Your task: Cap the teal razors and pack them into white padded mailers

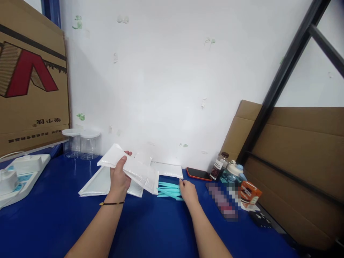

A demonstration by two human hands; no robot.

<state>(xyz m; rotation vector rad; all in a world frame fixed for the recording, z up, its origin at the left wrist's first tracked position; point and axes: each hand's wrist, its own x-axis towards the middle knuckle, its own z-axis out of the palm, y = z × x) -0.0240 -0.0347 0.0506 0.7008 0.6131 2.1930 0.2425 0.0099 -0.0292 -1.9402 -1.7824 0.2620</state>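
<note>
My left hand (120,175) grips a white padded envelope (139,172), thumb on top, and holds it tilted above the table. Beneath it, other white padded envelopes (98,182) lie on the blue tabletop, partly covered by the raised one. A loose pile of teal strips (168,190) rests to the right of the held envelope. My right hand (188,191) is at the right end of that pile with its fingers curled together. Whatever it pinches, if anything, is hidden. Just behind the pile, by the wall, lies another flat white envelope (168,170).
Two clear lidded jars (90,145) stand at the back left, near a white power strip (29,188). On the right are a phone (199,174), a dark bottle (219,166), a teal bottle (231,173) and an orange box (249,193). Cardboard (301,172) flanks the blue table (150,229).
</note>
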